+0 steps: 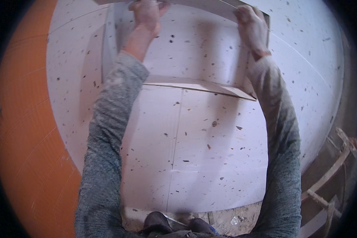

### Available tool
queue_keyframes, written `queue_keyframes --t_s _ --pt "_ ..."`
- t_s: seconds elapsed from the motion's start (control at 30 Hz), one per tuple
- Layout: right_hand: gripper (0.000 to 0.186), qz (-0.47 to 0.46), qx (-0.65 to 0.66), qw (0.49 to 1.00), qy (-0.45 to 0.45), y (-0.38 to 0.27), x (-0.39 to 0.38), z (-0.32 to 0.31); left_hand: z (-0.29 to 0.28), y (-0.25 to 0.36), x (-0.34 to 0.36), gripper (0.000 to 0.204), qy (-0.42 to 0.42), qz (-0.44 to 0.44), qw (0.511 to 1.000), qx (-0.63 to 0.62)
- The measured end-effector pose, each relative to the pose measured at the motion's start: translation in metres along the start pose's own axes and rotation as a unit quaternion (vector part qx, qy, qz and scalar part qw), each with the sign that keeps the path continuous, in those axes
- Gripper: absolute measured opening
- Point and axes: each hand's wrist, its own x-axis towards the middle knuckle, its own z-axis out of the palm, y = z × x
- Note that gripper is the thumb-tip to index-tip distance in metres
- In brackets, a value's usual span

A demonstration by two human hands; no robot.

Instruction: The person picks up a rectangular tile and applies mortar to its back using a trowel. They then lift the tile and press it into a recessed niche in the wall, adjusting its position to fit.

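Both my hands are raised to the top of a rectangular niche in a white wall with dark speckles [214,150]. My left hand [146,18] is at the upper left of the niche, fingers curled at the speckled top strip [198,4], partly cut off by the picture's edge. My right hand [252,27] grips that strip near the upper right corner, fingers bent over it. Below my hands are the niche's speckled back panel [186,47] and its bottom ledge [202,88].
An orange grooved wall surface [22,135] runs down the left. At the lower right stands a rough wooden frame [325,174]. My shoes [156,224] stand on a dusty floor [238,216] at the wall's foot.
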Motion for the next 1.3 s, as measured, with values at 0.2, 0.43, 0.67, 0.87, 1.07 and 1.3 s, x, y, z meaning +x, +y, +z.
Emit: queue_keyframes --t_s 0.2,0.43,0.67,0.87,1.07,1.3 --pt "0.014 0.060 -0.004 0.998 -0.028 -0.026 -0.022 -0.014 -0.006 0.013 -0.014 0.045 0.005 -0.033 0.998 0.055" --pt "0.007 0.108 -0.010 0.993 -0.040 -0.054 -0.041 -0.037 -0.023 0.014 -0.016 0.048 -0.082 0.019 0.984 0.160" --pt "0.006 0.125 -0.025 0.990 -0.059 -0.062 -0.046 -0.045 -0.011 0.015 -0.004 0.051 -0.039 -0.126 0.988 0.081" --pt "0.009 0.154 -0.031 0.984 -0.081 -0.070 -0.051 -0.046 -0.023 -0.002 0.014 0.042 -0.079 -0.144 0.984 0.069" --pt "0.012 0.157 -0.040 0.982 -0.101 -0.067 -0.052 -0.040 -0.028 -0.015 0.015 0.053 -0.123 -0.142 0.981 0.048" --pt "0.012 0.145 -0.061 0.981 -0.114 -0.067 -0.046 -0.031 -0.034 -0.027 0.024 0.055 -0.113 -0.157 0.980 0.052"
